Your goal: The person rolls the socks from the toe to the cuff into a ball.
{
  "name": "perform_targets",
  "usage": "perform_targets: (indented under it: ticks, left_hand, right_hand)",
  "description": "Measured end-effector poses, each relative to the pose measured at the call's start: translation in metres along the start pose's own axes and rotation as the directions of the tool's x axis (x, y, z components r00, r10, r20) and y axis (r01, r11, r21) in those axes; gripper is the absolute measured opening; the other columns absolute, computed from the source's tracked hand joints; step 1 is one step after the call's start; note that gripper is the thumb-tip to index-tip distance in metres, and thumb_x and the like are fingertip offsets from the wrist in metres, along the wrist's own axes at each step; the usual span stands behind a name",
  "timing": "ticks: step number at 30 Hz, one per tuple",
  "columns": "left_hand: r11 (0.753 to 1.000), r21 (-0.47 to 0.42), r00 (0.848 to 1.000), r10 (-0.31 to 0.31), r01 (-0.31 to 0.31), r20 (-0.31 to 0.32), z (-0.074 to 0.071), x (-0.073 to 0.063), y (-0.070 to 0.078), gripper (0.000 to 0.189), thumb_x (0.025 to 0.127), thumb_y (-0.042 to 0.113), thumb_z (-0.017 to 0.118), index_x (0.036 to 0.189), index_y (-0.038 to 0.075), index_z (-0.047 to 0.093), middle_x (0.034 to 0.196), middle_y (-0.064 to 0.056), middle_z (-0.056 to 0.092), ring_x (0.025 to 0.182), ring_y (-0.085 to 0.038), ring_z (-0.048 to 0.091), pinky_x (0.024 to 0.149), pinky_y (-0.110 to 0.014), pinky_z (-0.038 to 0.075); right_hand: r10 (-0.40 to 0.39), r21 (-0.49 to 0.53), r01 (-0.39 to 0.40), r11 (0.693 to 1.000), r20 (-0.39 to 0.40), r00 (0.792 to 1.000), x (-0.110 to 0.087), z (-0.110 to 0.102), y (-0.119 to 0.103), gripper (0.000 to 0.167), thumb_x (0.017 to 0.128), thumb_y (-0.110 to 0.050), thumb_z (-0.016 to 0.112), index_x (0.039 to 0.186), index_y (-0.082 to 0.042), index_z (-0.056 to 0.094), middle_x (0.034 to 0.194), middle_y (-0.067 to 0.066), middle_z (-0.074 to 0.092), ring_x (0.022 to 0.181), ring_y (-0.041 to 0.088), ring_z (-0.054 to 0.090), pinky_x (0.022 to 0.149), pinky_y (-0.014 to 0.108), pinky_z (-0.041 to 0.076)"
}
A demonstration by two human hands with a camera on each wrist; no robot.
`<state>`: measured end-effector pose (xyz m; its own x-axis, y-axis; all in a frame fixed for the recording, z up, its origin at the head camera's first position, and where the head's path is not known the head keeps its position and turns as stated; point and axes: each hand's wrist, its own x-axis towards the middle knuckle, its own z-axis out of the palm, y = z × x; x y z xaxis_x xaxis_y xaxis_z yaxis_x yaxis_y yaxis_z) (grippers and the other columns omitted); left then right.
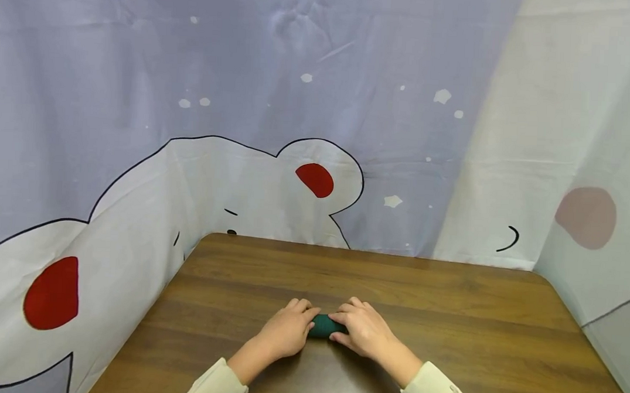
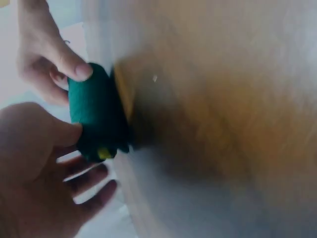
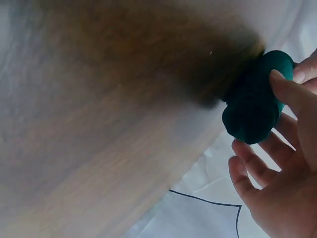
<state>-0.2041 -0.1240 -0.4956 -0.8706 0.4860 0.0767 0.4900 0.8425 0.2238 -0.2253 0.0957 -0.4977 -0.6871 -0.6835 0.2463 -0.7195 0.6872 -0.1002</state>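
A dark green cloth roll (image 1: 326,326) lies crosswise on the wooden table, between the two hands. My left hand (image 1: 287,331) grips its left end, thumb on the near side and fingers over the far side. At the right end, my right hand (image 1: 366,331) holds it the same way. In the left wrist view a small yellow patch (image 2: 104,152) shows on the end of the roll. The right wrist view gives its rounded other end, with the right thumb (image 3: 285,87) pressed along the side. Part of the roll is hidden under the fingers.
The brown wooden table (image 1: 447,308) has rounded far corners. Behind it and along both sides hangs a printed cloth (image 1: 402,136) with cartoon bears, reaching the table's far edge.
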Motion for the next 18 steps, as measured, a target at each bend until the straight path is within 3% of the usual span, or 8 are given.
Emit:
perform_targets:
  ticks: [4,9,13,18]
  left_hand:
    - [0.999,0.026,0.993,0.038,-0.035,-0.108,0.000,-0.001,0.003,0.030,0.097,0.019,0.070,0.125,0.010,0.065,0.119,-0.001,0.064,0.110,-0.018,0.059,0.092,-0.034,0.054]
    - [0.992,0.105,0.991,0.084,-0.073,-0.107,0.003,-0.003,0.008,0.038,0.087,0.024,0.082,0.117,0.009,0.065,0.112,-0.001,0.066,0.104,-0.015,0.061,0.090,-0.031,0.055]
    - [0.973,0.208,0.979,0.133,-0.100,-0.155,0.009,0.001,0.012,0.040,0.077,0.018,0.090,0.107,0.009,0.064,0.100,-0.001,0.065,0.095,-0.014,0.061,0.084,-0.026,0.056]
    - [0.959,0.267,0.972,0.147,-0.095,-0.185,0.016,0.005,0.012,0.033,0.077,0.011,0.088,0.099,0.008,0.064,0.093,-0.001,0.066,0.087,-0.013,0.061,0.076,-0.023,0.056]
  right_hand:
    - [-0.003,-0.008,0.003,1.000,-0.003,1.000,0.003,0.001,0.000,0.035,0.088,-0.037,0.079,0.116,-0.016,0.077,0.109,-0.002,0.072,0.096,0.016,0.059,0.080,0.035,0.052]
    - [0.012,-0.006,-0.012,1.000,0.007,1.000,0.003,0.002,0.000,0.033,0.090,-0.034,0.077,0.115,-0.014,0.077,0.107,-0.001,0.073,0.095,0.017,0.060,0.079,0.036,0.053]
    - [0.007,-0.025,-0.007,1.000,0.009,1.000,0.004,0.003,0.000,0.032,0.088,-0.033,0.078,0.113,-0.012,0.077,0.105,0.000,0.074,0.095,0.018,0.062,0.079,0.036,0.053]
    - [0.001,-0.069,0.000,0.998,0.011,1.000,0.005,0.005,-0.003,0.036,0.086,-0.035,0.081,0.112,-0.011,0.076,0.102,0.000,0.074,0.095,0.018,0.063,0.079,0.036,0.054]
